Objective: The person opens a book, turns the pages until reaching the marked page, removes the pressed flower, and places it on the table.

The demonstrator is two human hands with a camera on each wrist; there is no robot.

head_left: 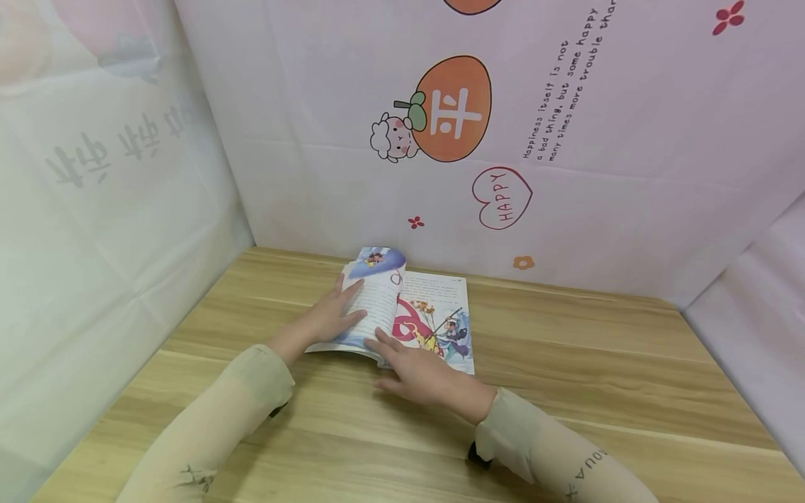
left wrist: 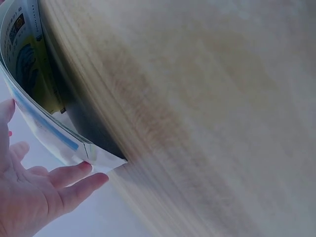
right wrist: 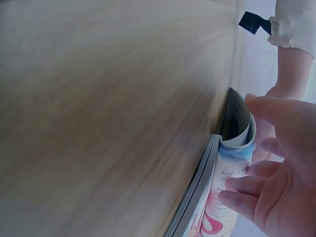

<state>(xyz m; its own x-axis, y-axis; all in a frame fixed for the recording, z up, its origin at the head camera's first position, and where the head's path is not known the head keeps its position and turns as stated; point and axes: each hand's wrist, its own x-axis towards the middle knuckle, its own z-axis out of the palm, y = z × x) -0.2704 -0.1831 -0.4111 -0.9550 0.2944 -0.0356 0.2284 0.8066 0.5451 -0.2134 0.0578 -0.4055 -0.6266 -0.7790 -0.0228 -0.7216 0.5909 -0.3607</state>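
An open illustrated book lies on the wooden table, its left-hand pages bowed up and a leaf curling over at the top. My left hand rests on the left page with fingers spread. In the left wrist view its fingertips touch the outer face of the bent pages, which arch above the tabletop. Near the lower end of the spine, my right hand lies over the book with fingers extended. The right wrist view shows that hand with loosely bent fingers against the curved page.
The wooden tabletop extends around the book. Behind it rises a pale printed cloth with an orange cartoon and lettering. White cloth walls stand at the left and right. A black wrist mount shows at the left sleeve.
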